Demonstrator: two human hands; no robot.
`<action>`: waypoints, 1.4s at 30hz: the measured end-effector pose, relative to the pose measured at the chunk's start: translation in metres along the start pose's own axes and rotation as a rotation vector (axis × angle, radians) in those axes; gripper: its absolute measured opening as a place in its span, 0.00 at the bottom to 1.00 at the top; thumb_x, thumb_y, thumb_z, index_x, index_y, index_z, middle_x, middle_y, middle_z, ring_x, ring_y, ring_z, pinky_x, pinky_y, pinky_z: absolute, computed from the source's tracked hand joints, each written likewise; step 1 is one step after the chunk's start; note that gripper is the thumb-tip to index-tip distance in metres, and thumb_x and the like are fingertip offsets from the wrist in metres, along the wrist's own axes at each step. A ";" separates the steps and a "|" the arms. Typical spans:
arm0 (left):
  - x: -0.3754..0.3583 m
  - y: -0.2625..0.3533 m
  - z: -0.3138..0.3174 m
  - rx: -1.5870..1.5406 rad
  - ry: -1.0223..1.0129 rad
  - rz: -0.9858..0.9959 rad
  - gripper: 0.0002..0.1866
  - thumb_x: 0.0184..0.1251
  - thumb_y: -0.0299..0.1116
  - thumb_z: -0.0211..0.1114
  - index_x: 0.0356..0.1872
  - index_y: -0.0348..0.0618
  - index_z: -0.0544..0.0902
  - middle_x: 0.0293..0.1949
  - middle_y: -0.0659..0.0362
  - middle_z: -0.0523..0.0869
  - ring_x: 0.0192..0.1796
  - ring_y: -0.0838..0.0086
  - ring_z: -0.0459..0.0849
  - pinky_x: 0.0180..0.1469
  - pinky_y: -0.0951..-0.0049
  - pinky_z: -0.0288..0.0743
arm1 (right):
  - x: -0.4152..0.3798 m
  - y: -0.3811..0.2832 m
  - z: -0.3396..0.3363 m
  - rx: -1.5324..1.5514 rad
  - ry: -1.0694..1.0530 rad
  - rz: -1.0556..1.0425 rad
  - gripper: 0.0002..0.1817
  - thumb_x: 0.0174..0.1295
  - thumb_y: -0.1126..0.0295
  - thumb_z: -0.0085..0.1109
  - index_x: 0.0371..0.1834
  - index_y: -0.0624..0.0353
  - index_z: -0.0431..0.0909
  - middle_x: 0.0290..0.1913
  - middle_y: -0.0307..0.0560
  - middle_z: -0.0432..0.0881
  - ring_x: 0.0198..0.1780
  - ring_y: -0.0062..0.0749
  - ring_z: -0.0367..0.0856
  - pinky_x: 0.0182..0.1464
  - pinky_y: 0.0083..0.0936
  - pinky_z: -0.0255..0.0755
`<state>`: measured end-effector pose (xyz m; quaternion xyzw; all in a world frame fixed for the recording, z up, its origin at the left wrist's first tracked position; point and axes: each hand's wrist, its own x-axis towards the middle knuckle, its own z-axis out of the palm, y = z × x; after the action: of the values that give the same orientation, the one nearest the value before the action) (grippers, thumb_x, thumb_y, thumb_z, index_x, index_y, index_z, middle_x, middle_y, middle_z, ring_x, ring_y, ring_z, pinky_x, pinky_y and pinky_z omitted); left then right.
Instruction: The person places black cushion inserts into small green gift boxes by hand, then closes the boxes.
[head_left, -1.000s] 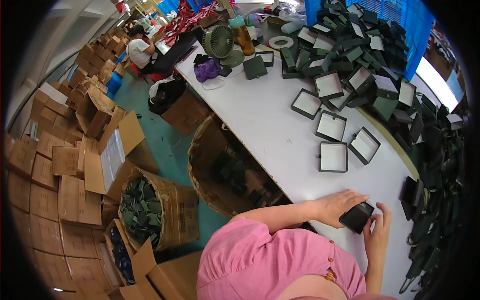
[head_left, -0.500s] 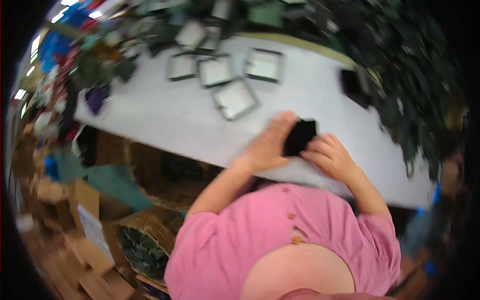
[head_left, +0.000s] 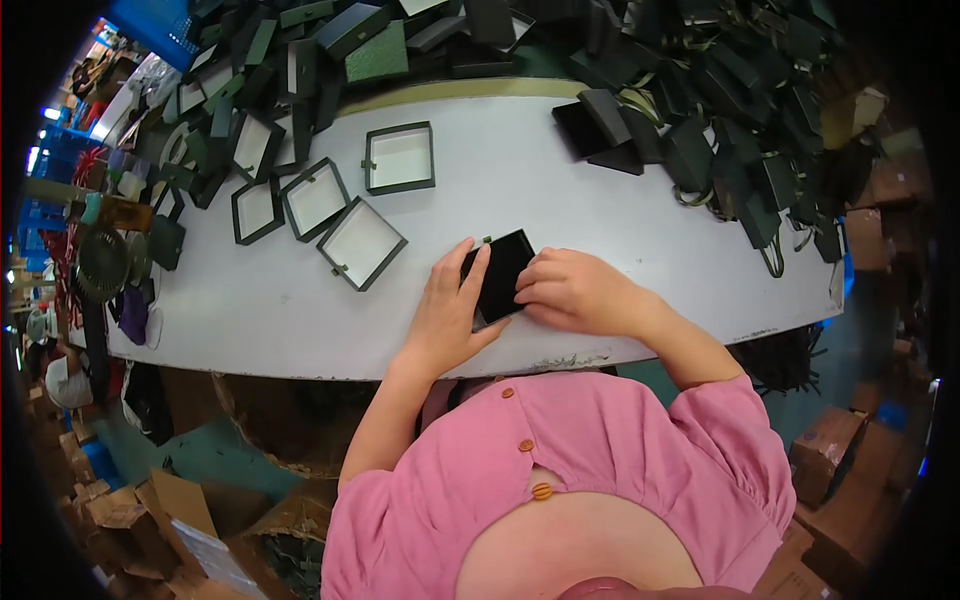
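A small dark box with a black inside (head_left: 503, 272) lies on the white table between my hands, near the front edge. My left hand (head_left: 445, 305) holds its left side, with fingers along the top left and the thumb by the lower edge. The bent fingers of my right hand (head_left: 572, 292) press at the box's right edge; the fingertips lie on the black part. To the upper left sit several open square boxes with white insides, the nearest one (head_left: 362, 243) tilted at an angle, another (head_left: 399, 158) behind it.
Dark green boxes (head_left: 375, 55) are heaped along the table's far side. More dark boxes with ribbons (head_left: 735, 150) pile up at the right. A dark open box (head_left: 600, 125) stands at the back. Cardboard boxes (head_left: 185, 510) stand on the floor at lower left.
The view has turned, so the table's things appear shifted left. The box between my hands now shows its rim and a small tab. Both hands remain at it, my right fingers now over its edge.
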<state>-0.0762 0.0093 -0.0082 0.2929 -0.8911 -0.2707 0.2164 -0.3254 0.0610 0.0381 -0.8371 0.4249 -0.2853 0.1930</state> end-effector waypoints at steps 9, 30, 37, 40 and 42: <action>-0.023 0.004 -0.023 0.201 0.069 -0.128 0.52 0.52 0.44 0.84 0.77 0.35 0.68 0.71 0.43 0.68 0.65 0.49 0.71 0.68 0.51 0.68 | -0.050 0.114 -0.103 -0.975 0.384 0.850 0.50 0.53 0.50 0.80 0.81 0.32 0.65 0.79 0.60 0.65 0.80 0.72 0.55 0.74 0.71 0.56; -0.031 -0.005 -0.023 0.032 0.075 -0.046 0.34 0.53 0.41 0.82 0.65 0.51 0.85 0.75 0.42 0.65 0.73 0.46 0.65 0.75 0.48 0.61 | -0.057 0.025 -0.060 -0.359 0.248 -0.103 0.32 0.45 0.79 0.77 0.60 0.58 0.82 0.64 0.51 0.86 0.63 0.49 0.83 0.67 0.43 0.74; -0.055 -0.011 -0.048 0.199 0.060 -0.171 0.31 0.56 0.44 0.78 0.65 0.57 0.87 0.76 0.45 0.65 0.74 0.46 0.63 0.75 0.49 0.59 | -0.035 0.018 -0.041 -0.372 -0.039 -0.249 0.14 0.60 0.69 0.69 0.49 0.53 0.84 0.63 0.49 0.86 0.59 0.44 0.85 0.54 0.41 0.83; -0.062 -0.008 -0.054 0.226 0.080 -0.217 0.32 0.55 0.43 0.79 0.65 0.57 0.87 0.76 0.43 0.65 0.72 0.45 0.65 0.75 0.49 0.60 | -0.024 0.012 -0.023 -0.148 0.271 0.411 0.13 0.66 0.63 0.68 0.48 0.57 0.82 0.50 0.55 0.88 0.49 0.49 0.87 0.47 0.44 0.82; -0.066 -0.006 -0.055 0.224 0.094 -0.242 0.32 0.54 0.42 0.79 0.65 0.56 0.87 0.75 0.42 0.65 0.71 0.45 0.66 0.74 0.49 0.60 | -0.009 0.005 -0.024 -0.313 0.008 0.697 0.14 0.69 0.62 0.66 0.49 0.60 0.81 0.41 0.57 0.87 0.41 0.53 0.86 0.44 0.45 0.80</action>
<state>0.0050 0.0275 0.0151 0.4327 -0.8628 -0.1799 0.1898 -0.3481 0.0631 0.0506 -0.6606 0.7233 -0.1375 0.1468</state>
